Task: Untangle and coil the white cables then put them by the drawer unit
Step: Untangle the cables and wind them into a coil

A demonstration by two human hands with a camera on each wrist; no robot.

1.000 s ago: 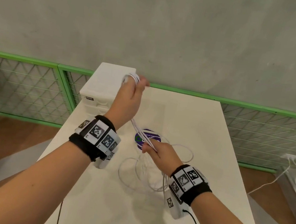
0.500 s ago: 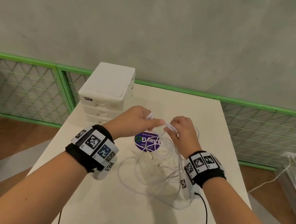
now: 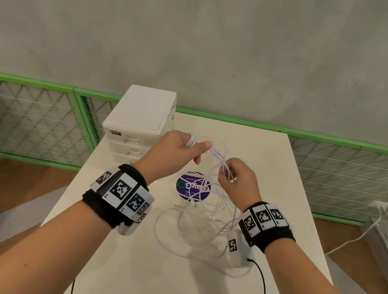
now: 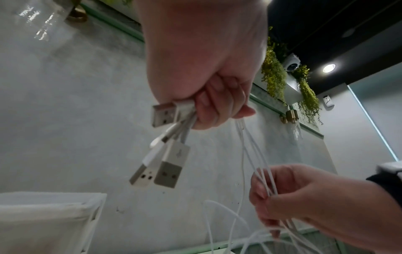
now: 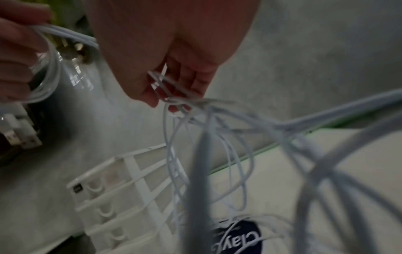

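From my head view the light is even and soft, with faint shadows under the arms on the table and straight rails bowing toward the edges. My left wrist view is sharp near the USB plugs, with one bright ceiling lamp at far right. My right wrist view is dim and smeared; the near white cables blur into thick grey bands.

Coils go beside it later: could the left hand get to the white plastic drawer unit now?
Probably yes: the white plastic drawer unit stands just beyond the left hand, nothing between, though it grips the white cables.
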